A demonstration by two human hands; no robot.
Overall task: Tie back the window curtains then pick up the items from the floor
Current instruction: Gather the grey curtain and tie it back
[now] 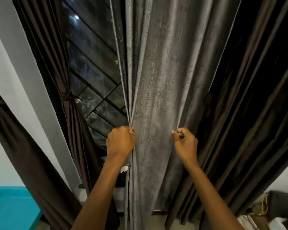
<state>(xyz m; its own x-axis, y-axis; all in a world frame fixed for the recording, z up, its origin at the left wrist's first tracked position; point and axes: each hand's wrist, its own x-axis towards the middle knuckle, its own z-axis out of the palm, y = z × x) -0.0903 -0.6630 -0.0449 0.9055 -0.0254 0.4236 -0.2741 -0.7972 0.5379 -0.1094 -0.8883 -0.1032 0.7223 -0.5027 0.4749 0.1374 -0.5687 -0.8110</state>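
Head view: left grip [120, 141] is clamped on the gathered edge of the grey curtain [158, 77], and right grip [185, 143] pinches a fold. The cloth hangs between and above both grips, soft and probably weighty. It is best bunched at this height.

text: none legible | labels: none | numbers: none
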